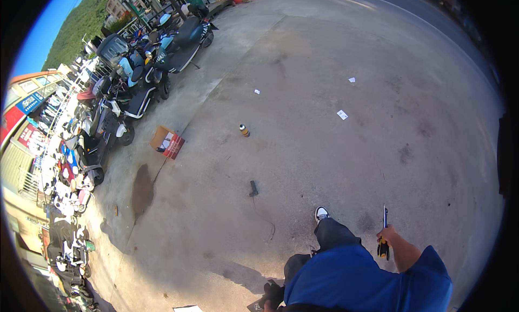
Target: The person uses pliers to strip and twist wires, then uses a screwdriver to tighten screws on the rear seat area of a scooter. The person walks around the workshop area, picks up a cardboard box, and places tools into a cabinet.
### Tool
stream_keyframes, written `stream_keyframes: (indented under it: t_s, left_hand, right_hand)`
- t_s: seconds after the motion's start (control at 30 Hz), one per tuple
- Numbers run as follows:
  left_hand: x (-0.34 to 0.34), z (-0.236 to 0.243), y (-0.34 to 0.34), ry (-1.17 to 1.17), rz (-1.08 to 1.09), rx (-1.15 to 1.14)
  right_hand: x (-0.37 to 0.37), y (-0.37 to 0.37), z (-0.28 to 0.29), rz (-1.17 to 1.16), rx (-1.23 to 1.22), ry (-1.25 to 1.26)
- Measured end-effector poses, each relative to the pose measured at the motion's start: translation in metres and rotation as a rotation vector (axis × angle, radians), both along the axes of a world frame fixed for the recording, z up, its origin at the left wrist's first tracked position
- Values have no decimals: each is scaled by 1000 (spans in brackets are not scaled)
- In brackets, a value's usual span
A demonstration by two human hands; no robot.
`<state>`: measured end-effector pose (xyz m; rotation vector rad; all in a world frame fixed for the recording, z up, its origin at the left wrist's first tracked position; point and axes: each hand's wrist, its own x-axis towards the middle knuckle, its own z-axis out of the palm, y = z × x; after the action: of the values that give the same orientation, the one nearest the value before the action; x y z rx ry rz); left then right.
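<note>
My right hand [386, 235] is closed around a tool with a yellow-and-black handle [383, 250]. A thin shaft [385, 215], blue and silver, points up and away from the fist; whether it is a screwdriver, I cannot tell. At the lower edge only a sliver of my left hand [267, 306] shows, against a bulky black object [273, 293] that it seems to grip. What that object is stays unclear, and most of the fingers are hidden. On the concrete ahead lies a small black angled piece [253, 188] with a thin cord [273, 227] trailing nearby.
An open red-and-brown cardboard box [172, 144] holds some items. A bottle with a yellowish lower part [244, 130] stands to its right. White paper scraps [342, 115] lie farther off. Parked scooters [181, 44] line the left. A dark wet patch [142, 190] marks the concrete.
</note>
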<state>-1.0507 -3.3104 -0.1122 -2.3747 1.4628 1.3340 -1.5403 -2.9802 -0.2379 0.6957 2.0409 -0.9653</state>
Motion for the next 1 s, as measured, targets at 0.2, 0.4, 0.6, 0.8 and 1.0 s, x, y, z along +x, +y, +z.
stream_keyframes:
  t_s: [0.2, 0.4, 0.6, 0.8, 1.0]
  left_hand:
    - [-105, 23, -76, -33, 117, 26]
    - [-184, 4, -178, -62, 233, 44]
    - [-230, 2, -266, -168, 239, 200]
    - [-317, -1, -367, -132, 388, 243]
    - [-401, -29, -459, -173, 504, 353]
  right_hand:
    - [-175, -283, 37, 446, -89, 110]
    - [-272, -546, 36, 1008, 33, 569]
    - [-343, -698, 2, 1192, 98, 539]
    - [-394, -849, -20, 1231, 84, 378]
    - [-426, -1036, -118, 1458, 355, 257]
